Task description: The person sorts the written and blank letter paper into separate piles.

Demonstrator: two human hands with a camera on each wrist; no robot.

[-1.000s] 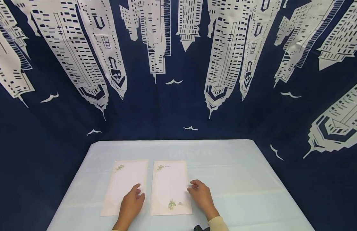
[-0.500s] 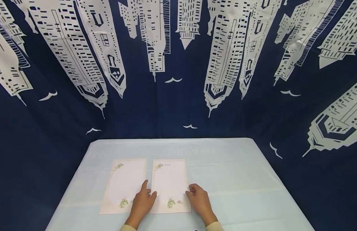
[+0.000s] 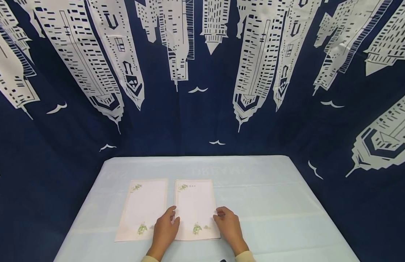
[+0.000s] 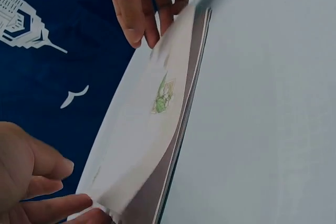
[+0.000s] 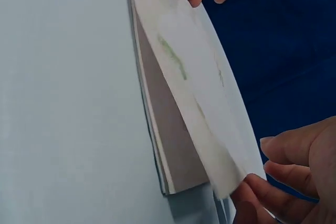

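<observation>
A person's left hand (image 3: 165,226) and right hand (image 3: 229,223) pinch opposite edges of a leaf-decorated sheet (image 3: 195,207) on a pale counter (image 3: 271,203), apparently the lifting step, which calls for an even grip. Only the wrist views show it bowed above lower pages (image 5: 176,156); from the head, it looks nearly flat.

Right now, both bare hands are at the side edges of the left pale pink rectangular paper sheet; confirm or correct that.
Wrong side: the head view shows the left hand and right hand at the side edges of the right pale pink rectangular paper sheet.
</observation>
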